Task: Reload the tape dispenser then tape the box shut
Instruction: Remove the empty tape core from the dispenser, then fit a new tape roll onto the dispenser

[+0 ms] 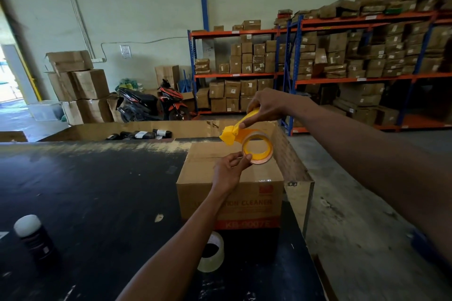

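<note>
Warehouse setting, pale green walls with orange-and-blue racking (342, 76) along the right side stuffed with brown cartons, plus a parked scooter (151, 102) and a stack of big boxes (78, 85) back by the doorway on the left. Up front is a scuffed black worktable (85, 190).

On the table's right side sits the cardboard box (230, 178), flaps folded down, red band and "CLEANER" printed on its near face. Both hands are up in the air over the top of it.

Right hand (269, 105) is wrapped around the handle of the yellow tape dispenser (244, 129), holding it from above with the thumb pressed on the side, so the body hangs down and to the left of the hand. A roll of tape (258, 149) sits on the dispenser's hub, directly below that hand.

Left hand (230, 168) comes up from below, fingers pinched at the lower left edge of the roll, touching it. Can't really make out whether it's got hold of a loose tape end or just the rim, it's too small and blurry there.

Also a second, clear-looking tape roll (215, 256) lying flat on the table just in front of the box, partly hidden under the left forearm. Dark bottle with a white cap (34, 237) stands at the near left edge, well apart from everything else.
</note>
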Tool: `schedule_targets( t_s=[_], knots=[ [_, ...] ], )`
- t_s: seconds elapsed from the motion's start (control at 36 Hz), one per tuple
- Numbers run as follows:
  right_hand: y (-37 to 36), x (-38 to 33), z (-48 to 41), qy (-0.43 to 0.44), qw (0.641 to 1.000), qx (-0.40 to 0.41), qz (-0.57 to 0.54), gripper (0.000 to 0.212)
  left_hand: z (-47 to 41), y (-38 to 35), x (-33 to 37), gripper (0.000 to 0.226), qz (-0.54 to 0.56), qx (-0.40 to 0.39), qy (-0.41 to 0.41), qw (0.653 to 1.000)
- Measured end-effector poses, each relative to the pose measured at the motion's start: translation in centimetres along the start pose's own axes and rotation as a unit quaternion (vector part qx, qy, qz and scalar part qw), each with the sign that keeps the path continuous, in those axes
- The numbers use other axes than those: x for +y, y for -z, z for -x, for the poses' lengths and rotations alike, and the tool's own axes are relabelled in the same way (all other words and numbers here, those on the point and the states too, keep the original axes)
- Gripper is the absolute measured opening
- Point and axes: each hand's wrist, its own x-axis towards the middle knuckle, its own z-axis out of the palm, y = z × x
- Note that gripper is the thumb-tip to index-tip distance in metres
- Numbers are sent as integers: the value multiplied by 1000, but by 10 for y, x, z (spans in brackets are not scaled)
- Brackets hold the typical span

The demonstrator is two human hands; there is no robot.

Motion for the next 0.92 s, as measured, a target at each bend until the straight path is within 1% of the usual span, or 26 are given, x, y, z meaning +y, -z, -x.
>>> schedule_targets(
  t_s=[0.11,0.19,0.25,0.31,0.39,0.44,0.5,0.56,0.64,0.69,0.75,0.86,0.89,0.92],
  knots=[
    [-4,4,2,-2,1000,16,18,108,4,-1,-2,42,23,-26,6,999],
    [-5,8,5,-10,999,25,19,95,13,1,-4,36,33,-58,17,998],
    [-6,12,5,-9,999,27,17,87,21,2,-10,33,17,-86,43,995],
    [-7,15,6,-14,999,29,1,88,30,3,-22,31,-10,-128,71,989],
    [-10,18,8,-18,999,26,-17,90,47,2,-47,33,-49,-192,146,969],
    [-12,18,7,-15,999,22,-18,89,55,-2,-64,36,-38,-240,225,944],
    [-13,17,7,-13,1000,16,-14,92,62,-9,-83,32,-51,-265,282,921],
    [-12,16,8,-11,1000,10,-14,94,68,-16,-100,27,-95,-258,306,911],
    [-15,13,10,-4,1000,7,-29,90,77,-27,-125,36,-141,-222,333,906],
    [-18,12,10,-4,1000,6,-31,92,82,-33,-134,41,-175,-192,356,898],
    [-22,12,8,-8,1000,6,-30,93,86,-36,-143,49,-222,-172,348,894],
    [-28,9,8,-1,999,2,-36,93,91,-42,-176,63,-339,-140,307,878],
    [-30,8,9,3,999,2,-33,91,92,-44,-179,61,-353,-130,304,876],
    [-30,8,10,6,1000,0,-27,89,93,-46,-179,54,-369,-120,304,870]
  ],
)
